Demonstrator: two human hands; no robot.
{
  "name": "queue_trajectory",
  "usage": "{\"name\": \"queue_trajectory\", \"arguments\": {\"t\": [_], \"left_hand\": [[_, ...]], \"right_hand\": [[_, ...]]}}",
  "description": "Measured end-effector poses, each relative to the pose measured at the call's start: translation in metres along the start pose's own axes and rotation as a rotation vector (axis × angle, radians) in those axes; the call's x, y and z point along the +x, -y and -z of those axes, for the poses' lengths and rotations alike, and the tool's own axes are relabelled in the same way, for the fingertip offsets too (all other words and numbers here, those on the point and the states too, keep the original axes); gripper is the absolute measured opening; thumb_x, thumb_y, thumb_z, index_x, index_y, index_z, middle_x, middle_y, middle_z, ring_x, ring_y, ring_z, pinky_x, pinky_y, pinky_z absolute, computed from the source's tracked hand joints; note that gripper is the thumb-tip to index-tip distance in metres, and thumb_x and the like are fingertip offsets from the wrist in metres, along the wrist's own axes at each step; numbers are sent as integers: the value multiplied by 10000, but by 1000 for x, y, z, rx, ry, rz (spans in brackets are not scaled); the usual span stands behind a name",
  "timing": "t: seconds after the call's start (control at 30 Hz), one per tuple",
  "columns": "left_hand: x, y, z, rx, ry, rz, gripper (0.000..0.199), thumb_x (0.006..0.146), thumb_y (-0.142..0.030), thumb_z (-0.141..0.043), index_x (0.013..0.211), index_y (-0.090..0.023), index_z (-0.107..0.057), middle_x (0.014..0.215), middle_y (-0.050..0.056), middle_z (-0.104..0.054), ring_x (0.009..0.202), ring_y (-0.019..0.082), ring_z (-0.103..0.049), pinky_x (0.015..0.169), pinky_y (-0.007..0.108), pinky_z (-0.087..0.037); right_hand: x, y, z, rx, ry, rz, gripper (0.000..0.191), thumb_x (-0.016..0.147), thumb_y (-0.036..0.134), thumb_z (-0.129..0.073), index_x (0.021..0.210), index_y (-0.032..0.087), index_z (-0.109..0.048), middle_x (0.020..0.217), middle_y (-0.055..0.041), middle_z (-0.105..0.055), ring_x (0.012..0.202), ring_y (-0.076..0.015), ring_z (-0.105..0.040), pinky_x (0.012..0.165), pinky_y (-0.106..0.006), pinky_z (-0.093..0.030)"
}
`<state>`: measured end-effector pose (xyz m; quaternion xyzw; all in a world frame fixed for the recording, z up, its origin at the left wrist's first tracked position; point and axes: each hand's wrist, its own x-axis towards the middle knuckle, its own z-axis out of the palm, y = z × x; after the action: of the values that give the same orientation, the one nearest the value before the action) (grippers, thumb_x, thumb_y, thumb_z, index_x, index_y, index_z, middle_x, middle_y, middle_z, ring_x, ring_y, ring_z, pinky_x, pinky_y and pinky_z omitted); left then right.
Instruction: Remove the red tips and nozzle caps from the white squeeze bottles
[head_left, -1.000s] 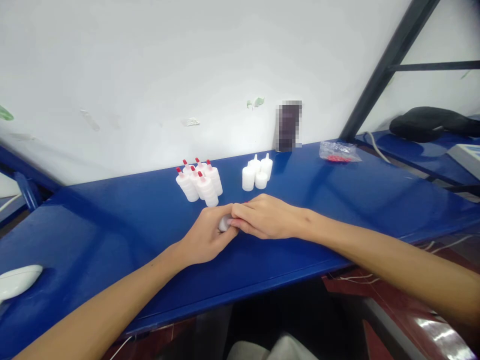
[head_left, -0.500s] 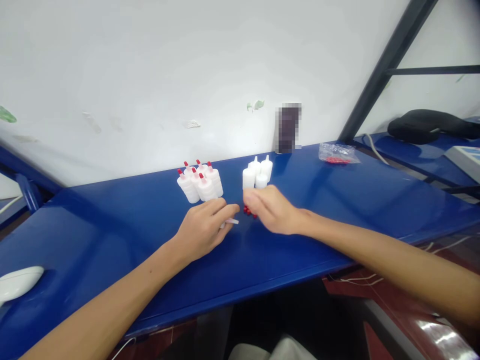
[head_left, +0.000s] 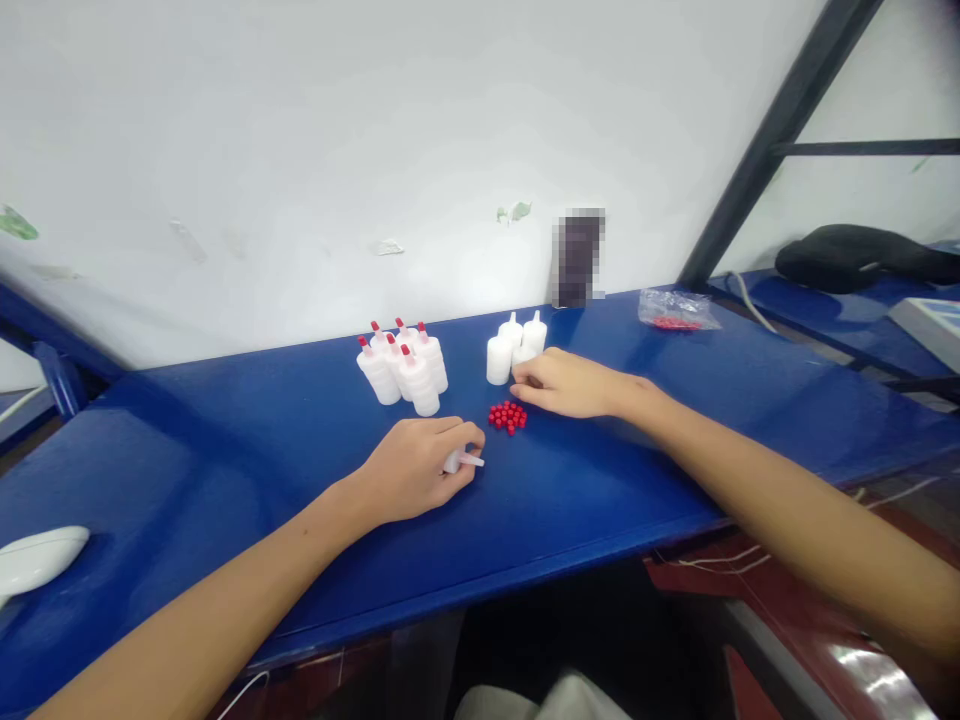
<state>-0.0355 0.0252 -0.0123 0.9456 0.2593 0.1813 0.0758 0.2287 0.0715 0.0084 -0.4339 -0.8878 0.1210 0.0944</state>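
My left hand [head_left: 424, 465] is closed around a small white squeeze bottle [head_left: 452, 461], whose bare, pointed nozzle sticks out to the right. Most of that bottle is hidden by the fingers. Just right of it on the blue table lies a cluster of small red caps [head_left: 508, 417]. Beyond the caps, my right hand [head_left: 566, 383] is low over the table, its curled thumb and finger apart with nothing visible between them. The fingertips are right in front of a white bottle [head_left: 523, 353], partly covering it; whether they touch is unclear. Several uncapped white bottles [head_left: 498, 360] stand there.
Several white bottles with red-tipped nozzles [head_left: 412, 376] stand grouped at the back left. A clear bag with red caps [head_left: 676, 312] lies at the back right. A dark pixelated object [head_left: 577, 258] leans on the wall. A white rounded object [head_left: 45, 560] sits far left.
My right hand has shifted right and slightly back, its finger and thumb now parted, uncovering the red caps. My left hand has come slightly toward me with the bottle.
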Motion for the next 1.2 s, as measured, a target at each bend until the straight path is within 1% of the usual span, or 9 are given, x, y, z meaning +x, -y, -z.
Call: {"name": "queue_trajectory", "arguments": {"t": [0.37,0.53,0.7,0.87,0.93,1.03,1.1,1.17,1.2], "left_hand": [[-1,2,0,-19,72,38,101,914,-206,-544,993,-198,-606,914,2,-687,727,146,-622,653,251,-428],[-1,1,0,-22,82,52,104,916,-219,-539,990,-197,-609,907,2,-684,723,147,-618,652,256,-424],[0,0,-1,-30,82,70,117,909,-212,-538,1001,-199,-609,919,5,-687,737,150,-616,667,259,-426],[2,-2,1,-87,33,113,50,912,-207,-528,919,-188,-574,867,3,-658,685,132,-571,635,249,-407],[2,-3,1,-110,5,143,90,934,-250,-533,867,-189,-536,796,-9,-615,641,125,-530,598,245,-379],[0,-3,0,-120,-31,189,132,963,-318,-524,909,-199,-505,759,-25,-570,586,119,-474,568,250,-353],[0,-2,-1,-130,-50,194,122,957,-312,-524,995,-202,-485,797,-22,-575,576,118,-468,570,256,-359],[-1,-1,-3,-161,-72,155,153,935,-277,-533,1043,-204,-452,842,-12,-585,595,124,-489,582,260,-374],[-1,-1,-4,-179,-82,130,167,922,-256,-536,1048,-205,-438,857,-9,-588,608,127,-501,587,260,-380]], "right_hand": [[2,1,-4,-77,35,-44,298,971,362,-443,759,186,-558,687,-23,-606,612,-136,-500,595,-280,-277],[2,2,-4,-71,35,9,249,971,280,-401,808,183,-563,777,-44,-644,681,-155,-541,618,-284,-297],[2,2,-7,-59,33,37,193,937,249,-432,795,190,-549,732,-25,-622,663,-152,-525,621,-278,-308],[2,1,-6,-7,37,103,238,959,244,-392,798,189,-558,766,-27,-649,676,-148,-536,629,-272,-316],[0,7,-6,-44,-20,89,249,958,236,-385,807,183,-577,766,-35,-661,665,-148,-540,618,-274,-304],[-4,27,-8,-164,-262,44,227,933,219,-407,832,167,-604,717,-42,-650,608,-145,-517,589,-286,-270],[-7,46,-11,-150,-398,167,255,957,248,-389,858,162,-607,690,-31,-637,594,-139,-513,585,-285,-278],[-10,62,-17,-134,-439,336,257,962,317,-422,844,166,-595,659,-10,-617,556,-128,-481,563,-283,-273],[-10,67,-20,-137,-457,379,241,956,332,-447,850,170,-591,655,-1,-614,541,-123,-466,555,-281,-270]]}}
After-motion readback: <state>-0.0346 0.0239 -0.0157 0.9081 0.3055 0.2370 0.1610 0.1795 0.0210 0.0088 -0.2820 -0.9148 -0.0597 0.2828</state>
